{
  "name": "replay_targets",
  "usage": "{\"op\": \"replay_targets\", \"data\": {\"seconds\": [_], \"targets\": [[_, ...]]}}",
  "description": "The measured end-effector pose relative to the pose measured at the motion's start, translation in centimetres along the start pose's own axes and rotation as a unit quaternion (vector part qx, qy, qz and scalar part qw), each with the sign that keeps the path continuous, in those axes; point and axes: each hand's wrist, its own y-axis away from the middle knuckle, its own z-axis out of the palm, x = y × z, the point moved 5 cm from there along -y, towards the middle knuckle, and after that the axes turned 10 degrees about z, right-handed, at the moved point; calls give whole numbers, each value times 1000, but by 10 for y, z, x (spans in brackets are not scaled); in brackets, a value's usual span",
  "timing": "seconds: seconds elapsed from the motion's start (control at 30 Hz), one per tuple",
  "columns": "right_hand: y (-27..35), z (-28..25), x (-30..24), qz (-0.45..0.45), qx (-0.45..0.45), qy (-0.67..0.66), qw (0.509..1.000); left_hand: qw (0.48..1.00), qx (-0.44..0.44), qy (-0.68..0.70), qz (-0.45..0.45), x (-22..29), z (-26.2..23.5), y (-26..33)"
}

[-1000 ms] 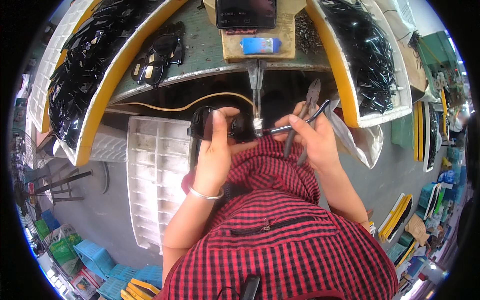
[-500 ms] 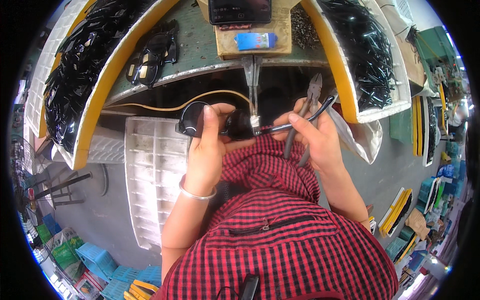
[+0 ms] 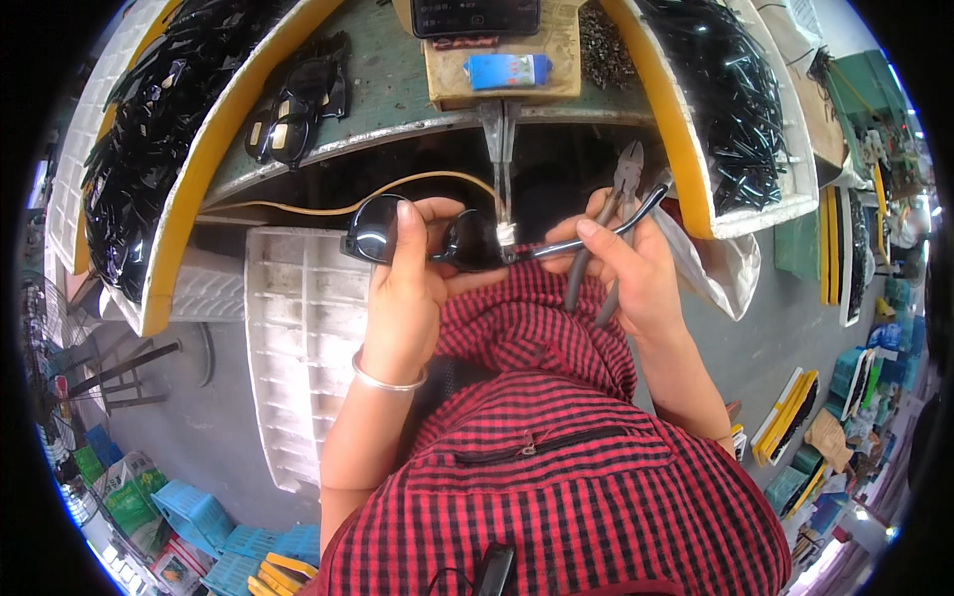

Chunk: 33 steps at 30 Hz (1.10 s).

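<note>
A pair of dark sunglasses (image 3: 417,238) is clamped in the left hand (image 3: 407,288) — thumb over the front of one glossy lens, fingers wrapped behind — and held just above the lap, below the bench edge. A thin grey temple arm (image 3: 596,234) is pinched between thumb and forefinger of the right hand (image 3: 631,273), its end brought to the frame's hinge corner; a pair of pliers (image 3: 606,223) with grey sleeved handles is tucked in the same palm, jaws pointing up and unused. The step is judged to be fitting the arm to the hinge; alignment of the small joint is called for next, with the frame kept steady. A vertical metal pin (image 3: 500,159) hangs from the bench edge right above the joint. Further out — yellow-rimmed trays (image 3: 686,129) heaped with slim black arms, a ribbed white plastic crate (image 3: 298,338), finished glasses on the worn green benchtop (image 3: 397,89).
</note>
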Motion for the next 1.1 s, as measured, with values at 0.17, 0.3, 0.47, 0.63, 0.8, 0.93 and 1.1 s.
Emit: {"op": "replay_targets", "data": {"seconds": [0.17, 0.3, 0.47, 0.63, 0.8, 0.93, 1.1], "targets": [[-1, -1, 0, 2, -8, 4, 1000, 1000, 1, 2, 2, 0, 0, 0], [0, 1, -1, -7, -4, 5, 1000, 1000, -3, 15, 0, -1, -1, 0], [0, 0, -1, -7, -10, 13, 1000, 1000, -4, 27, 2, -2, -2, 1], [-2, 0, 4, 9, -5, 6, 1000, 1000, -6, 29, -5, -6, -7, -1], [-5, -4, 21, 51, -16, -33, 998, 1000, 12, 23, -17, -12, -15, 2], [-1, -10, 41, 109, -17, -90, 990, 998, 17, 51, -45, -22, -25, 12], [13, -7, 50, 176, -15, -163, 971, 971, -6, 212, -109, -34, -36, 30]]}}
